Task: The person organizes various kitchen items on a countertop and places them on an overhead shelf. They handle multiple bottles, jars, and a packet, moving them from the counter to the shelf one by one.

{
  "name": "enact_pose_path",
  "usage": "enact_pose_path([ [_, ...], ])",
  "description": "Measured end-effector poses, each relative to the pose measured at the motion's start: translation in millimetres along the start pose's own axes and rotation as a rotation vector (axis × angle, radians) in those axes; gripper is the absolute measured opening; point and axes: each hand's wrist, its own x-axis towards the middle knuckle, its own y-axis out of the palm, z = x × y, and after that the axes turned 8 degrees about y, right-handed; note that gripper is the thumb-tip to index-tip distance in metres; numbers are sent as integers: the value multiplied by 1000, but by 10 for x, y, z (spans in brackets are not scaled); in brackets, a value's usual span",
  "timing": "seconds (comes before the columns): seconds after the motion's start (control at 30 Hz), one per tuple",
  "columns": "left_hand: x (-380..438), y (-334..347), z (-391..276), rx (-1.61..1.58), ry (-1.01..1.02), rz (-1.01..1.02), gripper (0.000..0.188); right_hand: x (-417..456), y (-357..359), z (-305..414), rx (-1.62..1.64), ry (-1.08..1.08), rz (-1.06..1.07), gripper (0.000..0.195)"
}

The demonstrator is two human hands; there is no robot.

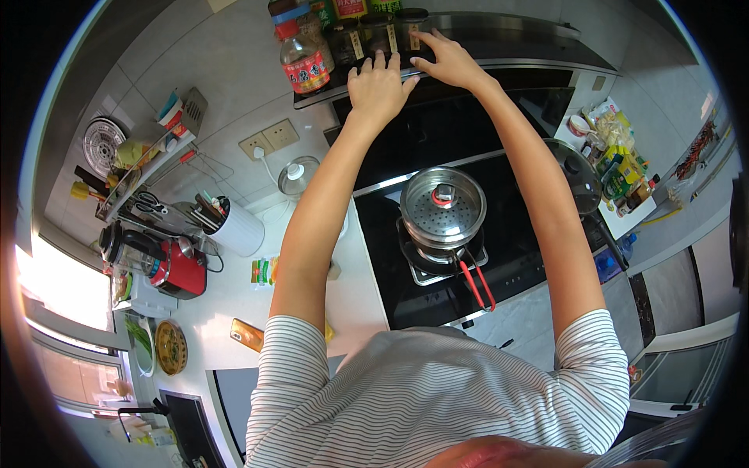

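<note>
Both arms reach up to the top of the range hood. My left hand (pixel 377 88), fingers spread, lies at the hood's front edge just below a dark-lidded glass jar (pixel 380 36), holding nothing. My right hand (pixel 450 58) has its fingers apart, the fingertips at or very near another dark-lidded jar (pixel 412 29); contact is unclear. A third such jar (pixel 346 44) and a red-capped bottle with a red label (pixel 304 64) stand to the left. Below, a steel pot with a perforated steamer and glass lid (pixel 443 205) sits on the black gas cooktop (pixel 509 234), with red-coated handles (pixel 475 286).
A lidded frying pan (pixel 570 181) stands at the cooktop's right, near a shelf of bottles and packets (pixel 626 175). On the left counter are a red blender (pixel 178 269), a white utensil holder (pixel 240 228), a phone (pixel 247 334) and a patterned bowl (pixel 171 347).
</note>
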Motion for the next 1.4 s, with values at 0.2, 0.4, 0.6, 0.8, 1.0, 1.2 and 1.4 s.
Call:
enact_pose_path([
  [0.2,-101,-97,-12,-92,76,-92,53,-203,-44,231,20,19,-127,50],
  [0.4,-622,-485,-171,-363,41,-128,53,-726,-11,861,80,-217,-227,40],
  [0.6,-1739,-889,-348,-537,-105,-100,49,-1553,208,1570,220,-330,37,44],
  [0.8,-3001,-948,-379,-689,-303,182,46,-2128,814,1806,277,-348,774,56],
  [1.0,-3886,-947,-352,-723,-504,392,42,-2360,1483,2163,303,-374,1263,66],
  [1.2,-4591,-789,-129,-748,-676,371,34,-2761,2235,2225,285,-154,1197,70],
  [1.4,-4951,-535,112,-699,-976,452,46,-3172,2585,2225,396,317,1056,80],
])
